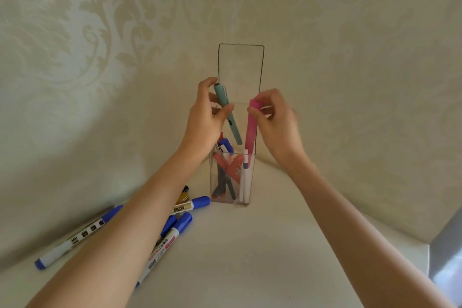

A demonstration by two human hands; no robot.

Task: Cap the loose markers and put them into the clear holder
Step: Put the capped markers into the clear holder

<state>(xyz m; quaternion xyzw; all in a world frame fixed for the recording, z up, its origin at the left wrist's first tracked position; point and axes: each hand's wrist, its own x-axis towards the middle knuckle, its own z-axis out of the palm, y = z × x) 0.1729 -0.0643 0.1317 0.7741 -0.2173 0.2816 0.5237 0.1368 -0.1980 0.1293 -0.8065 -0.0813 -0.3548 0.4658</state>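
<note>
The head camera shows one clear holder, a tall square-sided box standing upright at the middle of a pale table, with damask wallpaper behind it. Two hands work over its open mouth. The left hand, at 9 o'clock from the opening, grips one teal pen between curled fingers and thumb, with the pen tilted and its lower end pointing down into the mouth. The right hand, at 3 o'clock, pinches the top of one pink marker with thumb and fingertips, and the marker hangs nearly upright with its lower end at the holder's front rim. Inside the holder stand two red-orange markers, two white markers against the right wall, one dark pen and one blue-capped piece near the top, all leaning on each other. On the table at 8 o'clock from the holder lie four capped blue-capped markers, partly under the left forearm, and one dark-and-yellow marker whose ends are hidden.
</note>
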